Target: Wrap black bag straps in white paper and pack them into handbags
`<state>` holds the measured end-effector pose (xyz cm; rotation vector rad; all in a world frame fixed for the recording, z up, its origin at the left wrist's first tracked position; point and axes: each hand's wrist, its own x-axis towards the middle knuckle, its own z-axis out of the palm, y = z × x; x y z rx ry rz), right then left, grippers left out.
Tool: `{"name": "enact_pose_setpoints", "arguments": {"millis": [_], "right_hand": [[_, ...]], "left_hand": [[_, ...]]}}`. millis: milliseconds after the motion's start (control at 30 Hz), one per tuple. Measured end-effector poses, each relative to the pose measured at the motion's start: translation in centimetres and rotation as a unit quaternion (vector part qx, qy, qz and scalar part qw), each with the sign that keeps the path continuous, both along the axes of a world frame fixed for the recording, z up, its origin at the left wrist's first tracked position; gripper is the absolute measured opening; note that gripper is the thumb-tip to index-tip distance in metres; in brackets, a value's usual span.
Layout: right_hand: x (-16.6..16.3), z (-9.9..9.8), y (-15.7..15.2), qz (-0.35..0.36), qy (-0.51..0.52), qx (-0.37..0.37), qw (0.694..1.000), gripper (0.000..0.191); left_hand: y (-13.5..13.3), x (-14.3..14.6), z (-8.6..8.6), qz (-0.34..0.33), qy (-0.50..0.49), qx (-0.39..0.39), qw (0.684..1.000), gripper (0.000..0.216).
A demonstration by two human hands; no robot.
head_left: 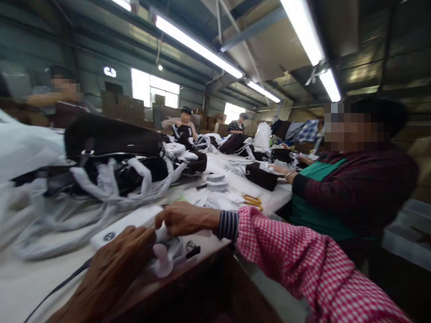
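At far left, a white tabletop (20,280) lies bare in its front corner, crossed by a thin black cord (62,285). Behind it, large black bags with white-wrapped straps (112,137) crowd the surface. On the wall above, a glowing white display (109,71) is too blurred to read. A flat white plastic case with rounded corners (126,225) bears 1 dark round emblem (109,236), its mark illegible.

The person's left hand (123,251), fingers curled, meets the right hand (188,218) just beside the case; the 2 hands are together, fingertips seemingly pinching a crumpled white-and-clear plastic bundle (175,248) near the table's front edge. A dark brown open space (202,282) lies below that edge.

Farther right are yellow-handled scissors (252,200), near the right sleeve. Beyond, a co-worker in a green apron (318,211) touches a small black bag (261,176) by the table's right edge.
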<state>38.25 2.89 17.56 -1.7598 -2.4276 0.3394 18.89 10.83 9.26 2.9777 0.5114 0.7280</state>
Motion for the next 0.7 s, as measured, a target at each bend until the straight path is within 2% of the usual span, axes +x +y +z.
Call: {"name": "enact_pose_setpoints", "arguments": {"millis": [133,233,433,500,600,700], "right_hand": [[-0.3,0.2,0.5,-0.023,0.052,-0.024,0.998,0.03],[-0.8,0.4,0.2,-0.039,0.069,-0.029,0.996,0.016],[-1.4,-0.1,-0.1,-0.05,0.045,-0.014,0.998,0.008],[-1.2,-0.4,0.0,-0.058,0.054,-0.016,0.997,0.006],[-0.6,-0.8,-0.1,-0.056,0.089,-0.002,0.994,0.01],[0.3,-0.6,-0.5,-0.009,0.1,0.015,0.995,0.02]], "left_hand": [[-1.8,-0.1,2.5,0.016,0.123,-0.011,0.992,0.031],[-1.8,0.4,3.6,0.006,0.145,-0.022,0.989,0.03],[-0.3,1.4,2.0,-0.012,0.105,-0.019,0.994,0.022],[-0.4,1.5,2.0,-0.011,0.107,-0.032,0.994,0.024],[-0.9,1.1,2.5,-0.004,0.104,-0.064,0.993,0.028],[-0.9,0.6,2.5,0.0,0.095,-0.077,0.993,0.024]]}}
